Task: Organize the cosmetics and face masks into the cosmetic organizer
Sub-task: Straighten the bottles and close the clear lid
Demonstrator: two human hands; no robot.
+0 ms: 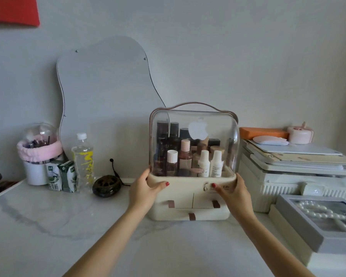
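Hands first: my left hand (146,186) and right hand (235,191) each clasp a side of the cosmetic organizer (192,196), thumbs across its cream front, fingers wrapped behind. It stands on the marble counter (68,226) between both palms. Drawers (192,202) sit just below my thumbs; tilting forward could slide them out. Above my hands, bottles (188,154) stand upright under the closed clear dome (194,126); a jolt could topple them. Beyond my right hand, the stacked printer (288,176) stands near, so a push that way risks a knock.
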